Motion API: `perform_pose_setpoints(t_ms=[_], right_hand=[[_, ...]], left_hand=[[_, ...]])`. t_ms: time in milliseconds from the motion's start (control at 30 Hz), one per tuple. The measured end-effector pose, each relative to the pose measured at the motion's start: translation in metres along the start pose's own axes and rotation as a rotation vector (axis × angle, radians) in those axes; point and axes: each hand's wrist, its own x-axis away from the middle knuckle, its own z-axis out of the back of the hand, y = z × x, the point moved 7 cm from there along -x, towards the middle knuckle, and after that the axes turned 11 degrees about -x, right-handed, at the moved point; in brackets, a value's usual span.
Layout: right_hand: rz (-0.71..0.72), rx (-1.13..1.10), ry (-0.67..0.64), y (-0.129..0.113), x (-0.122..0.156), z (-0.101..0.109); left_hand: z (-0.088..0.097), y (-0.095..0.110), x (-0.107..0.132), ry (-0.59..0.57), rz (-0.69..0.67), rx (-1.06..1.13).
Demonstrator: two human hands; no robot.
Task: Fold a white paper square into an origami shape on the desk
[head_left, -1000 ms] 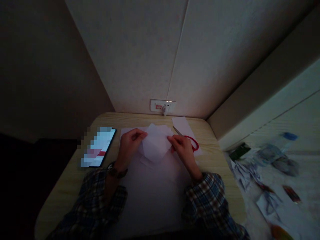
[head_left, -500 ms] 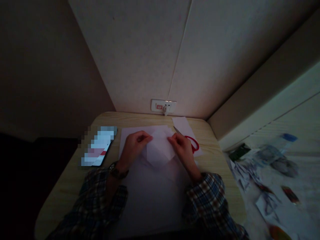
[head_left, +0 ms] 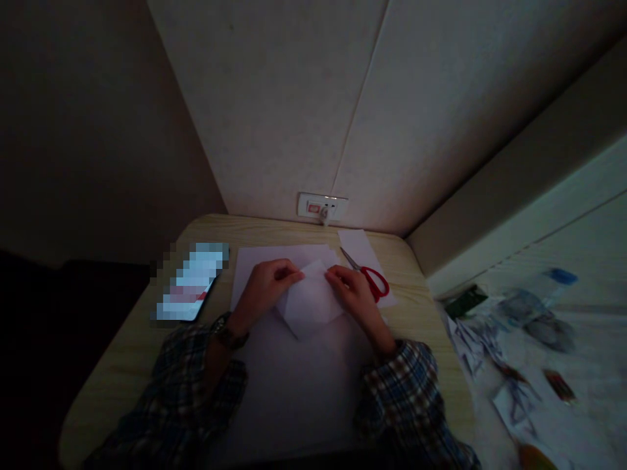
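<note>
A folded white sheet of paper [head_left: 313, 303] is between my two hands, its pointed top towards the wall. My left hand [head_left: 267, 287] pinches its left edge between thumb and fingers. On the opposite edge, my right hand [head_left: 350, 287] grips the paper the same way. Beneath it lie larger white sheets [head_left: 298, 391] on the small wooden table [head_left: 115, 378]. Red-handled scissors [head_left: 376, 282] rest just beyond my right hand, on a narrow white paper strip [head_left: 356, 243].
A phone [head_left: 196, 281] with a lit, blurred-out screen lies at the left. A wall socket [head_left: 323, 207] with a plug sits behind the table. To the right, lower down, are paper scraps [head_left: 470, 346] and a plastic bottle [head_left: 533, 300] with a blue cap.
Both hands have drawn slightly closer together along the paper's upper edges. The folded paper has shifted and tilted a little, with a lower-left fold now showing. The camera view has moved slightly.
</note>
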Motion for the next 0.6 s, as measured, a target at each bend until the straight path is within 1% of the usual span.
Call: perform_pose_setpoints(t_ms=[67, 200, 367, 467, 533, 600], right_hand=[[-0.026, -0.044, -0.02, 0.002, 0.0, -0.002], [-0.029, 0.004, 0.03, 0.004, -0.001, 0.001], [-0.048, -0.001, -0.056, 0.006, -0.001, -0.006], [-0.044, 0.032, 0.001, 0.005, 0.0, -0.004], [-0.036, 0.029, 0.032, 0.005, 0.0, -0.003], [-0.049, -0.022, 0.01, 0.005, 0.0, -0.004]], left_hand=[[-0.003, 0.0, 0.0, -0.033, -0.008, -0.016], [-0.007, 0.003, 0.001, -0.091, -0.047, -0.053], [-0.013, 0.004, 0.002, -0.15, -0.098, -0.146], [-0.017, 0.002, 0.003, -0.187, -0.101, -0.152], [-0.017, 0.002, 0.003, -0.194, -0.091, -0.15], [-0.013, 0.002, 0.002, -0.165, -0.082, -0.154]])
